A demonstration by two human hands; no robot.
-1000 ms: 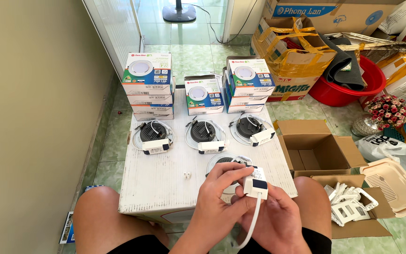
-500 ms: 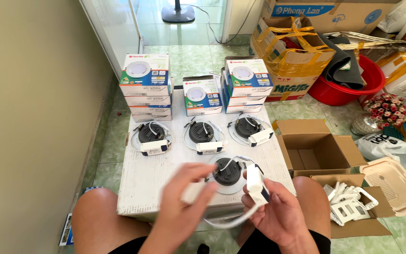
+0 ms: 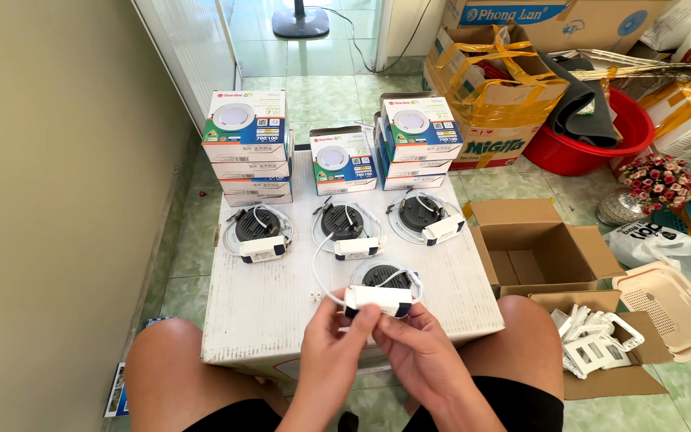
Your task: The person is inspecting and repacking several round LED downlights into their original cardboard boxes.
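Driver box point(image 3: 377, 299), the small white one with dark ends, sat lengthwise between your two hands just above the near edge of the white table point(image 3: 281, 320). Your left hand point(image 3: 337, 336) pinched its left end with thumb and fingers closed on it; your right hand point(image 3: 421, 340) gripped the right end the same way, so the two hands nearly touched beneath it. A white wire point(image 3: 319, 272) looped from the box's left end up and back toward the round black lamp point(image 3: 387, 276) lying just behind it. Farther back, three more lamps point(image 3: 344, 222) lay in a row, each with its own white box resting on it. Behind those stood stacks of printed cartons point(image 3: 245, 132). To your right, on the tiled floor, an open cardboard box point(image 3: 537, 248) stood beside the table.
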